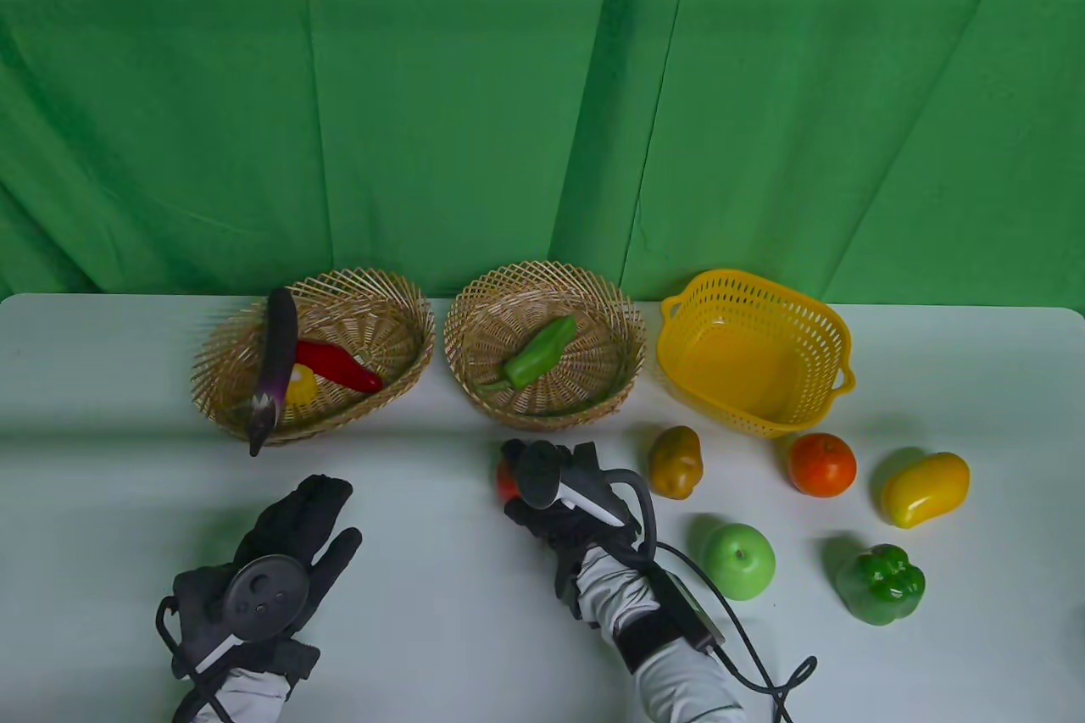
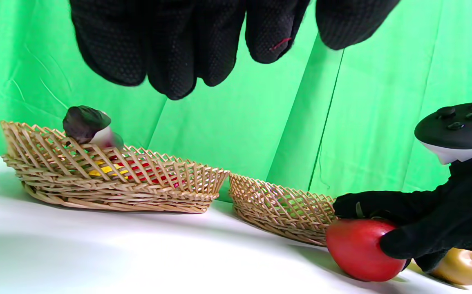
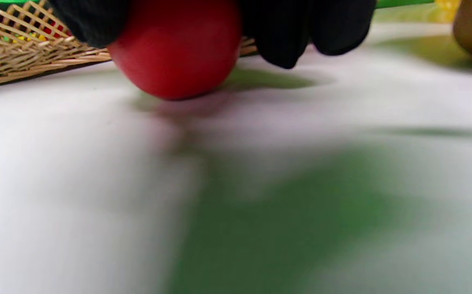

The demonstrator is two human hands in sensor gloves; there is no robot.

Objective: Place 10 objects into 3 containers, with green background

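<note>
My right hand (image 1: 542, 486) grips a red apple (image 2: 360, 249) that rests on the white table just in front of the middle wicker basket (image 1: 544, 346); the apple also shows in the right wrist view (image 3: 176, 53) and as a red sliver in the table view (image 1: 506, 481). My left hand (image 1: 292, 536) hovers open and empty over the table, in front of the left wicker basket (image 1: 318, 354). That basket holds a purple eggplant (image 1: 275, 367), a red chili (image 1: 339, 365) and a yellow item (image 1: 301, 386). The middle basket holds a green pepper (image 1: 538, 350). The yellow plastic basket (image 1: 754, 350) is empty.
Loose on the table at the right lie a brownish pear (image 1: 676, 462), an orange tomato (image 1: 821, 464), a yellow mango (image 1: 924, 490), a green apple (image 1: 740, 560) and a green bell pepper (image 1: 881, 583). A cable (image 1: 746, 647) trails from my right wrist. A green curtain hangs behind.
</note>
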